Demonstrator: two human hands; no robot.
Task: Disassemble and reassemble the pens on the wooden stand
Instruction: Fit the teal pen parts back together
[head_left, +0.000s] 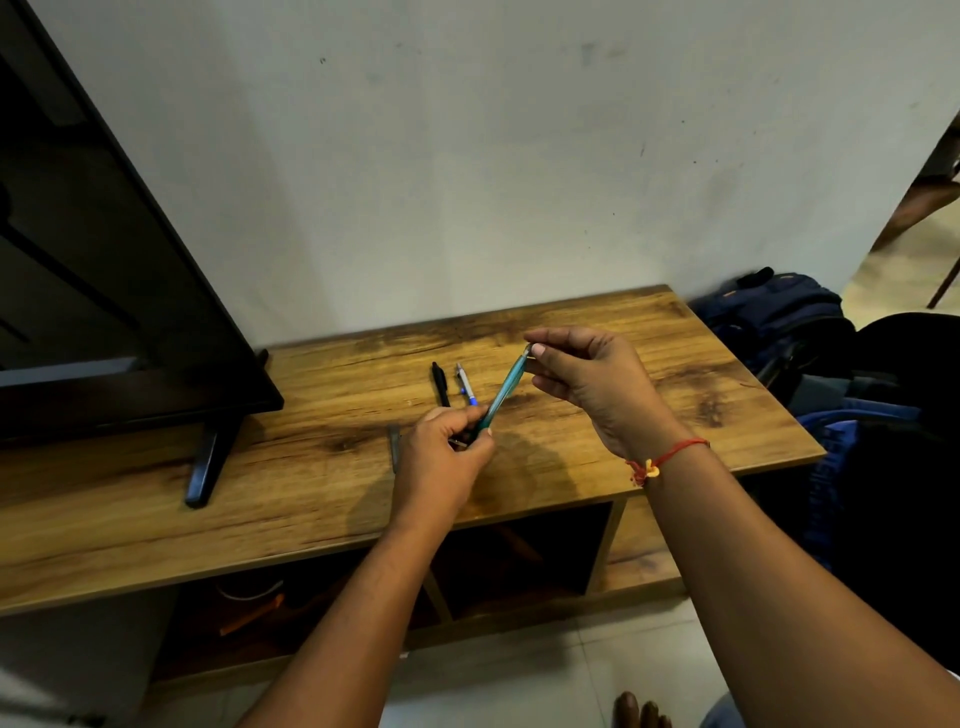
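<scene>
A teal see-through pen (503, 391) is held slanted above the wooden stand (649, 364). My left hand (447, 457) grips its lower end with curled fingers. My right hand (587, 379) pinches the pen's upper end between thumb and forefinger. A black pen (440, 383) and a silver-and-blue pen (466, 384) lie side by side on the stand just behind the hands. A small grey piece (395, 441) lies on the stand left of my left hand, partly hidden.
A black TV (104, 270) on its foot (208, 462) fills the stand's left side. Blue bags (779, 322) sit on the floor to the right. Open shelves (519, 561) lie below the top. The wall stands close behind.
</scene>
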